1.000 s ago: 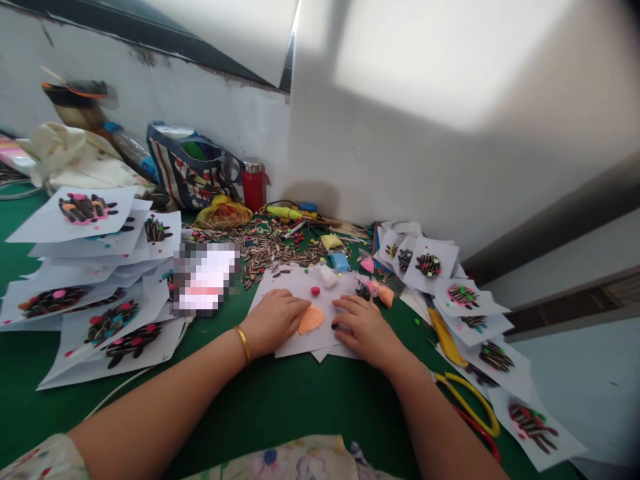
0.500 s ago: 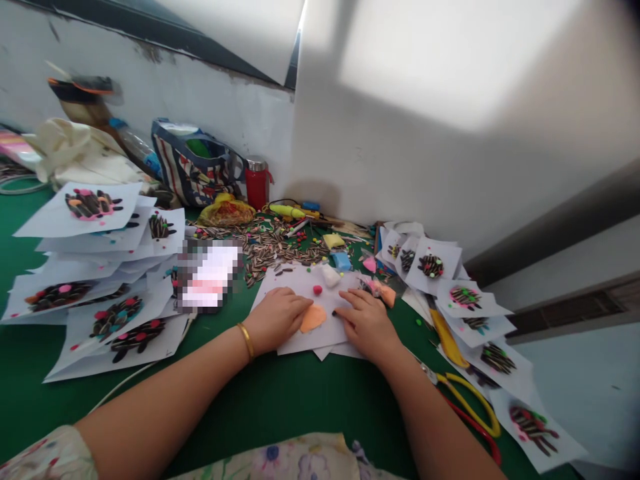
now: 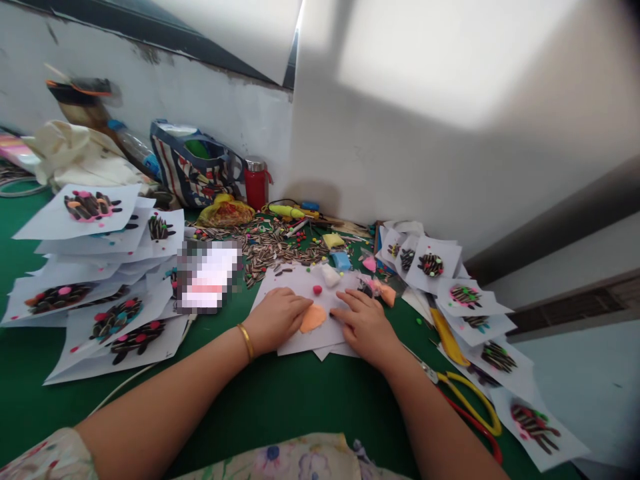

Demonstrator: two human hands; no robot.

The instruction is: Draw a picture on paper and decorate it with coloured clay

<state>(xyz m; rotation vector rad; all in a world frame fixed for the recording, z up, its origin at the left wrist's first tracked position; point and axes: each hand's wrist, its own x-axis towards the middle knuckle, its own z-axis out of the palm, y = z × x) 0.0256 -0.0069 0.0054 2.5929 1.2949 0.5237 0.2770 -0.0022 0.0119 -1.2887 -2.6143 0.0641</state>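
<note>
A flattened patch of orange clay [image 3: 313, 319] lies on the white paper [image 3: 295, 343]. My left hand [image 3: 281, 317] rests on the paper's left side, fingers stretched out and their tips at the patch's upper left edge. Opposite it, my right hand [image 3: 367, 327] lies with fingers apart, holding nothing. One of its fingertips touches a tiny black piece [image 3: 332, 312] just right of the orange clay. A red clay ball [image 3: 317, 290] sits above the patch, and a white clay lump [image 3: 331, 275] is close behind it.
Loose sunflower seeds [image 3: 280, 243] spread behind the paper. Decorated sheets are stacked at left [image 3: 55, 340] and right [image 3: 500, 307]. Yellow-and-red-handled scissors [image 3: 473, 403] lie by my right forearm. A phone [image 3: 207, 277], red flask [image 3: 256, 185] and striped bag [image 3: 193, 167] stand left.
My right hand's fingertips have shifted very slightly left. The tiny black piece sits slightly further left and higher, nearer the orange clay. My left hand looks unmoved.
</note>
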